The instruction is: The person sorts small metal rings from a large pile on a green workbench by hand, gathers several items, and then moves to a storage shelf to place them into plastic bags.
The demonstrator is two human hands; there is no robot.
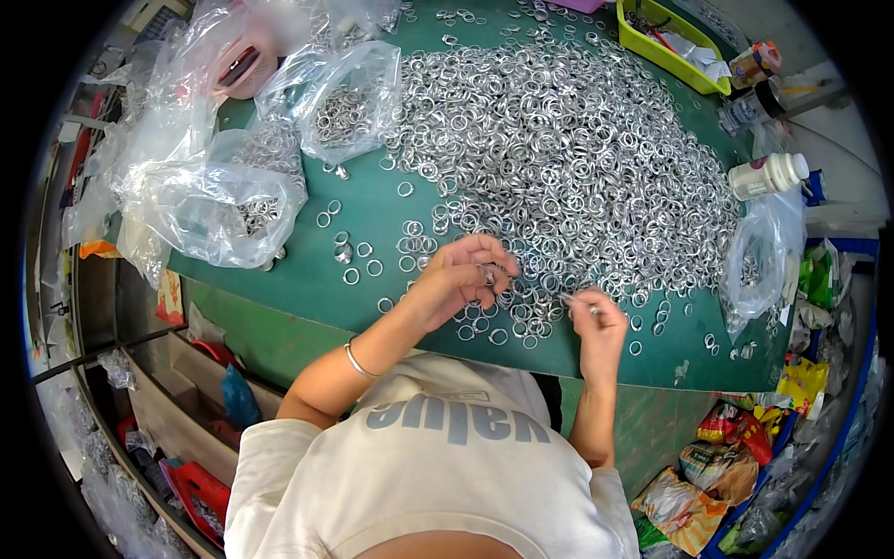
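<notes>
A large heap of silver-coloured metal rings (559,140) covers much of the green table (289,270). At the heap's near edge my left hand (468,272) is held palm-up, fingers curled around a few rings (491,276). To its right, my right hand (599,321) pinches a ring (568,297) between thumb and fingertips. Its other fingers are folded in, and whether they hold more is hidden. Between and below my hands lie loose rings (531,317). Smaller groups of rings (349,252) are scattered left of my left hand.
Clear plastic bags with rings (349,102) stand at the left, near a pink container (247,65). A yellow-green basket (670,42) sits at the far right. A white bottle (768,175) and another plastic bag (759,261) are at the right edge. Open drawers (177,396) stand lower left.
</notes>
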